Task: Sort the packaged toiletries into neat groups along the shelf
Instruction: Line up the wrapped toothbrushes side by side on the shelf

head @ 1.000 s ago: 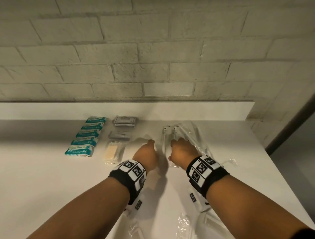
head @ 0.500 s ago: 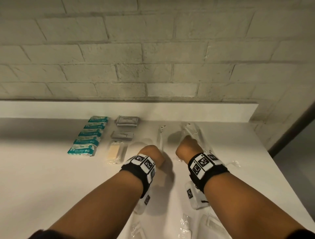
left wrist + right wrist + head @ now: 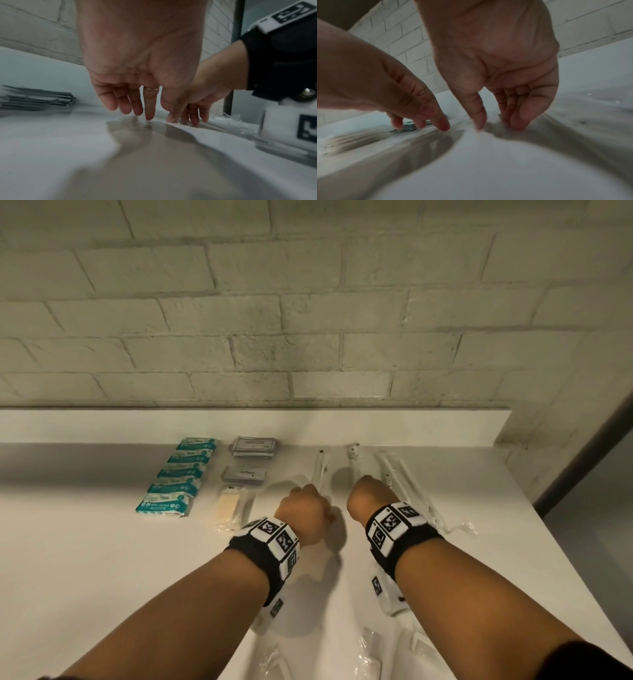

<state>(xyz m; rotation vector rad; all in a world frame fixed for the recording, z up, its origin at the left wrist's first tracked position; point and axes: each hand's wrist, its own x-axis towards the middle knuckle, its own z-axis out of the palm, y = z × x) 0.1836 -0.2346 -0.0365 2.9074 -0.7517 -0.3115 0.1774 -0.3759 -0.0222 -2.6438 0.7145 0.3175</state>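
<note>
On the white shelf (image 3: 85,542), my left hand (image 3: 303,510) hangs over the near end of a clear-wrapped white toothbrush (image 3: 321,469). Its straight fingers (image 3: 149,116) point down and touch the wrapper. My right hand (image 3: 371,496), just to its right, covers the near end of a second wrapped toothbrush (image 3: 354,460). Its thumb and fingers (image 3: 516,121) point down onto the shelf, slightly apart; the picture there is blurred. Several more wrapped toothbrushes (image 3: 402,484) lie to the right. Left of my hands are teal packets (image 3: 178,477) in a row, grey sachets (image 3: 253,446) and a wrapped beige bar (image 3: 228,506).
A brick wall (image 3: 308,337) backs the shelf. Its right edge runs diagonally past a dark post (image 3: 589,450). Near the front edge, under my forearms, lie a wrapped comb (image 3: 423,645) and other clear-wrapped items (image 3: 370,655).
The two toothbrushes, side by side a second ago, now lie further apart. Both hands have drawn slightly toward me, with their fingers pointing more steeply down.
</note>
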